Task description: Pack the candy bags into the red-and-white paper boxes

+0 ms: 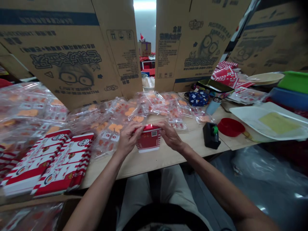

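Both hands, L (pixel 128 137) & R (pixel 170 135), hold red box (pixel 147 140).

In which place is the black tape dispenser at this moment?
In the head view, the black tape dispenser stands on the table, right of the person's right hand and just left of the red round dish.

Kinda dim tbh, one bright light (pixel 144 5) way past the fingers (pixel 132 131), glare on the plastic bags (pixel 26 101) left of them, edges smeared.
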Action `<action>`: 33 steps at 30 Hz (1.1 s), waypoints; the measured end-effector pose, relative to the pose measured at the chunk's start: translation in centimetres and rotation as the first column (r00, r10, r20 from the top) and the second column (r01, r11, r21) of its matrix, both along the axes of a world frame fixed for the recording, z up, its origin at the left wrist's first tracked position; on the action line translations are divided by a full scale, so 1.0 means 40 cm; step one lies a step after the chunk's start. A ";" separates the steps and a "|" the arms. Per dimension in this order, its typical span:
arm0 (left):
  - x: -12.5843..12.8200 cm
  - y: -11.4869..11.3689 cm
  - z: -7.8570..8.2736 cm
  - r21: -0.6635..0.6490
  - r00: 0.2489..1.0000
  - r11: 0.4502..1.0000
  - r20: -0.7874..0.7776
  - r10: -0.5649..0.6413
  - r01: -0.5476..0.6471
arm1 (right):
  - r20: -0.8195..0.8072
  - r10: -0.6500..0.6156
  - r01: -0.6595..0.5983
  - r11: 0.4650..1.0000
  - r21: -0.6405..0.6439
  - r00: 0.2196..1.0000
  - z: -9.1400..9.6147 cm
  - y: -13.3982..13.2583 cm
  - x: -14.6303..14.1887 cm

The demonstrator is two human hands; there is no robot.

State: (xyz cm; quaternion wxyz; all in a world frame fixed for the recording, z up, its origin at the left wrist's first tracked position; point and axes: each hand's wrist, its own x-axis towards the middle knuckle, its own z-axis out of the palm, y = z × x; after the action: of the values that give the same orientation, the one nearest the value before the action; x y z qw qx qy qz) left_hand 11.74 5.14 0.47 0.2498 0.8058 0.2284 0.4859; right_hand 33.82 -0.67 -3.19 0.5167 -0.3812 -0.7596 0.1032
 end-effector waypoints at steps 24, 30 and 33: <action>0.104 0.017 -0.003 0.253 0.997 0.965 -0.013 0.070 -0.064 | 0.038 -0.843 0.699 0.419 -0.579 0.537 0.035 -0.149 0.279; 0.128 0.025 -0.027 0.195 0.996 0.979 -0.047 0.076 -0.066 | 0.106 -0.959 0.441 0.021 -0.897 0.262 -0.070 -0.238 0.490; 0.123 0.026 -0.031 0.149 0.994 0.987 -0.081 0.072 -0.060 | 0.020 -0.969 0.277 0.051 -0.959 0.246 -0.107 -0.225 0.495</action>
State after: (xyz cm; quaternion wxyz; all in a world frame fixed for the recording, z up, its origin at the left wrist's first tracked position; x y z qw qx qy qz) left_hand 16.66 6.17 -0.79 0.1637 0.8342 0.2293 0.4741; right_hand 53.62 -9.68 -7.46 0.4685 -0.8259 -0.0517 0.3094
